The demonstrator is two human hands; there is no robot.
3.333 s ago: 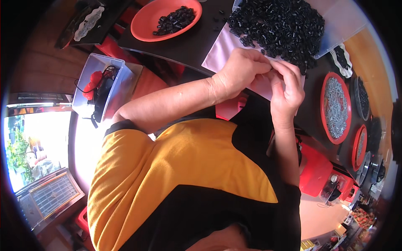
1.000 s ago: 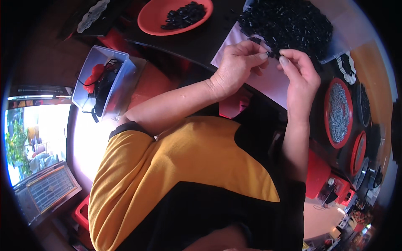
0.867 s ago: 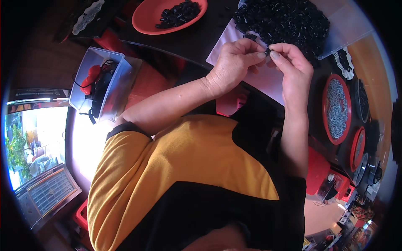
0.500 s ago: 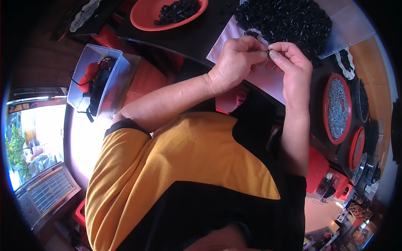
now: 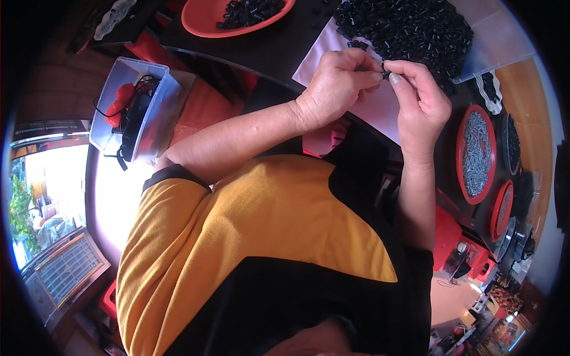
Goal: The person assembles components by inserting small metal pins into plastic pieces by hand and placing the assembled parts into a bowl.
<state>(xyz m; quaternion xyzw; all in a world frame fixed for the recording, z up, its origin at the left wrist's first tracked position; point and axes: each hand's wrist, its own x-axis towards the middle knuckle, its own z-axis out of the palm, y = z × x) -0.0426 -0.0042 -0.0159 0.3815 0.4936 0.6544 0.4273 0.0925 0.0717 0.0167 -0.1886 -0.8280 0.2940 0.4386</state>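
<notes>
My left hand [image 5: 341, 83] and my right hand [image 5: 423, 110] meet fingertip to fingertip over the near edge of a pale sheet [image 5: 375, 118]. Between the pinched fingers shows a small black piece [image 5: 386, 75], much like the loose ones in the pile; its exact kind is too small to make out. Both hands are closed on it. Just beyond them rises a big heap of small black cylindrical pieces [image 5: 409, 32], in front of a clear plastic bin [image 5: 496, 44]. A few black pieces [image 5: 357, 44] lie apart on the sheet, near my left knuckles.
An orange-red dish [image 5: 199, 21] with black pieces stands at the far left. On the right are a red tray [image 5: 460, 133] of silver screw-like metal parts, a smaller red tray [image 5: 496, 222] and a dark-filled bowl [image 5: 506, 142]. A clear box [image 5: 104, 127] holds cords and something red.
My right fingers have opened out slightly and shifted right, so more of the black piece shows between the hands. My left hand has barely moved.
</notes>
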